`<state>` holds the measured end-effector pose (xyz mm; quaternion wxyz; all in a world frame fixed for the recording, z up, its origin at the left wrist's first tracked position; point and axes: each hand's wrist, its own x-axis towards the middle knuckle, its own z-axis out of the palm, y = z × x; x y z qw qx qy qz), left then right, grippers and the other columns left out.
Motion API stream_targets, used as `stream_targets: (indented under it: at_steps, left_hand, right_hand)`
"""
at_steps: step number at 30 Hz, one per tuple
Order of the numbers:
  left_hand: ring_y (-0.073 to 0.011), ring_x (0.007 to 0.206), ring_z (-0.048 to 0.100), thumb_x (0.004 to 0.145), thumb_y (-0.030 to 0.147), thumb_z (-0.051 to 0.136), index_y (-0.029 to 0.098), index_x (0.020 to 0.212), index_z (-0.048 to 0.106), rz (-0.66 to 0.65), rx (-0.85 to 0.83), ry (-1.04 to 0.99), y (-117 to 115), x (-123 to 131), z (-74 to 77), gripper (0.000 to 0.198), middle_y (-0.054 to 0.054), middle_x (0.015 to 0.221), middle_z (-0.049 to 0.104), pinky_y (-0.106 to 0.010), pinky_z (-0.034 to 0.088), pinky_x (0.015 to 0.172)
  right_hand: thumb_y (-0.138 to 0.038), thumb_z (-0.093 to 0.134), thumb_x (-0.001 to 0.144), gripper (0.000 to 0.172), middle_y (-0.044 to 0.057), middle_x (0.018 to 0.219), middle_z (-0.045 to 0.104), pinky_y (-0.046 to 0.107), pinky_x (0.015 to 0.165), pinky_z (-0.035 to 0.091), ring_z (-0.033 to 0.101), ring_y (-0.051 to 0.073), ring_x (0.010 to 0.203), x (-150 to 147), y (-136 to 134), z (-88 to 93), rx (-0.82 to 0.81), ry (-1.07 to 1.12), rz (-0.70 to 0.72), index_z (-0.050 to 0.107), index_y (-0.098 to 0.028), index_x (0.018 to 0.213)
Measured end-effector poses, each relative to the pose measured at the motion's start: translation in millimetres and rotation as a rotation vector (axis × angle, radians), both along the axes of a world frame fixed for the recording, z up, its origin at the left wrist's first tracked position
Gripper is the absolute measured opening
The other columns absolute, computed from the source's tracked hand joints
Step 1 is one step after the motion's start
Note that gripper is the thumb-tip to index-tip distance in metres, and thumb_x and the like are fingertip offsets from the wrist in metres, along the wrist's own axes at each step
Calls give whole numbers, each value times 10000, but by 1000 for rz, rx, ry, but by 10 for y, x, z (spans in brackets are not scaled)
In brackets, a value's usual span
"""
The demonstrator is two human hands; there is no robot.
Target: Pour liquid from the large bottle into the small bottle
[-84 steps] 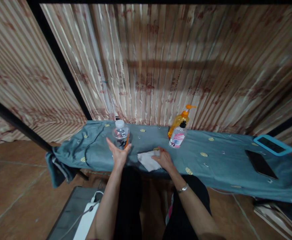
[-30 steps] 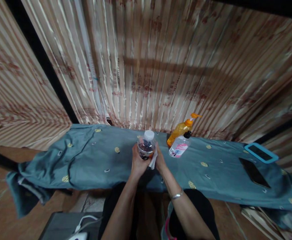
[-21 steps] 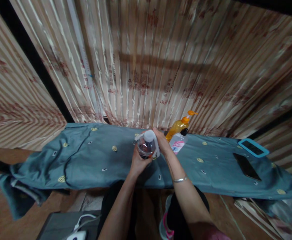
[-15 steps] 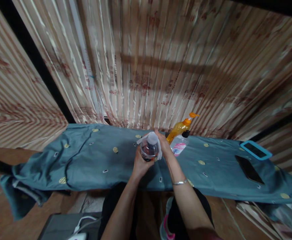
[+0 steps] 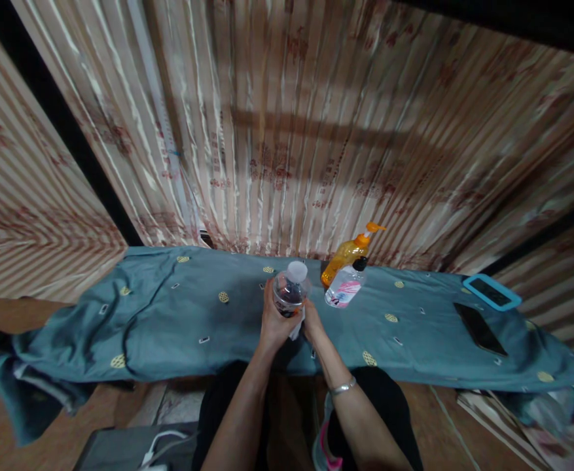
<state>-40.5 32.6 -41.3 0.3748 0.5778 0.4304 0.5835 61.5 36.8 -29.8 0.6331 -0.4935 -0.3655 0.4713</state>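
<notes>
My left hand (image 5: 273, 325) is wrapped round a clear plastic bottle (image 5: 289, 292) with a white cap, which stands roughly upright above the cloth-covered table. Pressed to the bottle's lower right side is my right hand (image 5: 313, 322), its fingers closed on a white wipe (image 5: 296, 326). Only a strip of that wipe shows between the two hands; whether it is paper or fabric I cannot tell. To the right of the hands stand a clear bottle (image 5: 345, 286) with a black cap and pink label, and behind it a yellow pump bottle (image 5: 341, 260) with an orange head.
A teal patterned cloth (image 5: 169, 327) covers the long narrow table. On its right part lie a dark phone (image 5: 480, 328) and a blue-framed device (image 5: 491, 292). A pleated curtain (image 5: 277, 131) hangs behind. At lower left, a grey box (image 5: 120, 448) carries a white cable.
My right hand has moved with the wipe from the bottle's upper part down to its lower right side. The left hand still grips the bottle. The view has shifted slightly.
</notes>
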Motion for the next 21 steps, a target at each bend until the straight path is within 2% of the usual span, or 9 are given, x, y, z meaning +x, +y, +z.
stream_targets:
  at_steps: [3,7,10,13,21]
  left_hand:
    - [-313,1325,681,664,233,854,209,1470,470,-55,-29,-22,-18,-4,60,893,-137,1406,689,-474,532,1158]
    - [-326,1289,699,632,232,858,183,1486,446,-40,-65,-58,-25,-13,87,949,-146,1391,695,-470,562,1125]
    - [-321,1246,719,641,215,847,192,1474,464,-19,-101,-65,-16,-16,64,918,-131,1351,712,-462,585,1091]
    - [-315,1255,711,646,178,836,216,1461,493,-12,-87,-64,-13,-9,41,886,-107,1331,718,-464,573,1108]
    - [-332,1284,680,643,232,891,224,1409,554,50,-57,14,6,-21,-11,837,-115,1340,710,-503,539,1128]
  right_hand:
    - [-506,655,1007,377,65,1139,716,400,862,608,704,190,963,52,22,159,5,44,-21,686,-173,1181]
    - [-499,674,996,378,78,1188,723,450,946,594,710,215,1051,61,112,439,74,64,-51,697,-169,1180]
    - [-461,697,987,343,89,1262,714,483,1018,568,693,232,1143,34,111,485,110,67,-85,706,-176,1179]
    - [-452,695,989,352,93,1296,697,486,1020,567,684,236,1156,13,48,340,98,94,-151,692,-185,1218]
    - [-480,675,999,349,67,1147,716,413,889,604,703,195,995,-136,-128,-289,-28,160,-198,688,-170,1158]
